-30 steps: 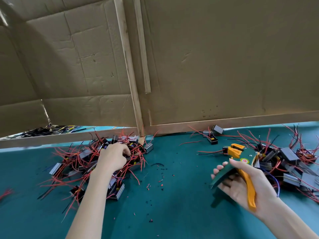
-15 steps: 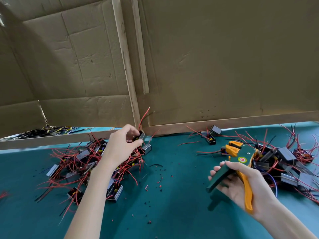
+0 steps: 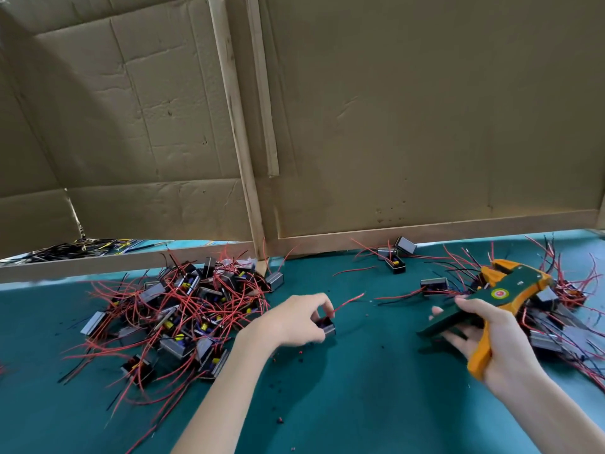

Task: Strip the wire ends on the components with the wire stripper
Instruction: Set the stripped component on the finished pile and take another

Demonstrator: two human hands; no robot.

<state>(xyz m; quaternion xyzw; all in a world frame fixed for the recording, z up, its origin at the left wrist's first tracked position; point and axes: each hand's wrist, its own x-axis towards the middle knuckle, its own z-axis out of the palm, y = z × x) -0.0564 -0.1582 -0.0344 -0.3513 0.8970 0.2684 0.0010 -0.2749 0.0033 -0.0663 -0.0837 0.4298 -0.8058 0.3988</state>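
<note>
Pinching anything on the left? — R

Yes: left hand (image 3: 291, 321) has fingertips (image 3: 328, 306) and thumb pinching one black component (image 3: 327, 326), at or just above the teal mat (image 3: 360, 394); can't tell which. Its red wire (image 3: 348, 302) sticks out up and to the right, free end toward the tool side. — K

And the tool? — R

Held: right hand (image 3: 494, 339) grips the wire stripper (image 3: 501, 294). Thumb on top, fingers (image 3: 456, 337) spread under the green handle, orange handle in the palm, handles apart. Head points away, up-right, long axis roughly parallel to the wire. Wire tip lies left of the head, well apart. I'd say the head must swing left to meet it. — K

Bins? — R

None that I can see. Components lie loose: tangled pile (image 3: 183, 309) left of the left hand, second pile (image 3: 556, 326) behind the stripper. — K
</note>
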